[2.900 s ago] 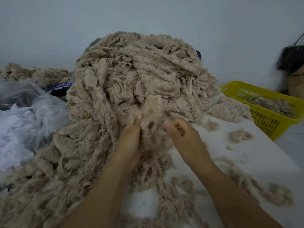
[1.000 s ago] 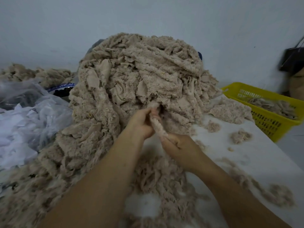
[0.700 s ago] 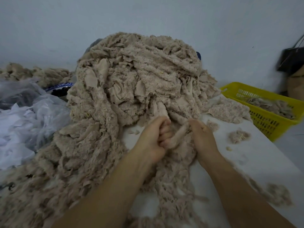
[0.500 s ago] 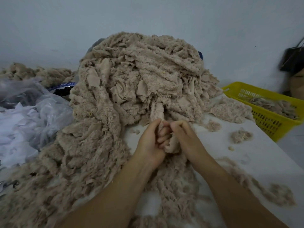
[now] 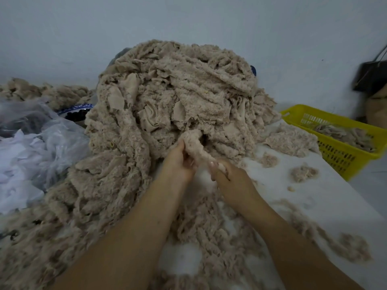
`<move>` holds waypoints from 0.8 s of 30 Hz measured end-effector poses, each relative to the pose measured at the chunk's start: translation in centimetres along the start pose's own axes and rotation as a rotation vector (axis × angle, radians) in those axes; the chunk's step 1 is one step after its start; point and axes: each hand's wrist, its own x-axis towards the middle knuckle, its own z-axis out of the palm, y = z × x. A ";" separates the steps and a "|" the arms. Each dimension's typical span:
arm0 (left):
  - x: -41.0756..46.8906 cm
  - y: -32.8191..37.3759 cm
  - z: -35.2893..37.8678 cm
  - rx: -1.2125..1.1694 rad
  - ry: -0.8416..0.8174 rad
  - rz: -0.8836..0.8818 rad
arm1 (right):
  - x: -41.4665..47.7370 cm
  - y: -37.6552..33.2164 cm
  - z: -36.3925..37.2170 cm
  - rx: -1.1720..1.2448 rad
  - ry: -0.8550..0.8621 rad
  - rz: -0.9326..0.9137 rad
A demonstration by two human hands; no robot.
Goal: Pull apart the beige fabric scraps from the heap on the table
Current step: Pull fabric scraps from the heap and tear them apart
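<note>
I note left hand and right hand fingers curled, pinching one beige scrap — its top touching the heap.

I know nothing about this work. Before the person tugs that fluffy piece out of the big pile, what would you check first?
1. Left hand grips the beige strip: ok.
2. Right hand holds the strip's near end in curled fingers: ok.
3. Strip free of the heap: not ok, its far end runs into the pile.
4. Bare table to set the piece on: ok, white surface shows on the right.
5. Yellow basket has room: ok, only partly filled.
6. Heap stays put when the strip comes out: cannot tell.
</note>
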 end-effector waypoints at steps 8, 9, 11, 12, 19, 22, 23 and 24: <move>1.9 3.7 -3.8 -0.202 0.168 0.158 | 1.3 1.2 -4.1 0.710 0.367 0.340; 1.6 3.5 -3.6 -0.220 0.135 0.181 | 1.3 1.0 -3.7 0.735 0.354 0.340; 1.3 3.3 -3.3 -0.243 0.104 0.239 | 1.3 0.9 -2.9 0.785 0.318 0.327; 1.1 3.3 -3.1 -0.265 0.095 0.263 | 1.2 0.8 -2.6 0.789 0.308 0.324; -1.4 -1.0 -0.8 0.242 -0.129 -0.091 | 0.6 0.1 -0.8 0.603 0.173 0.267; -1.2 -1.6 0.7 0.261 -0.113 -0.158 | 0.0 0.2 0.1 0.372 0.053 0.136; -1.0 -1.3 1.1 0.204 -0.088 -0.163 | -0.2 0.2 0.2 0.330 0.022 0.097; -0.9 -0.8 1.4 0.158 -0.057 -0.158 | -0.4 0.3 0.2 0.306 0.002 0.066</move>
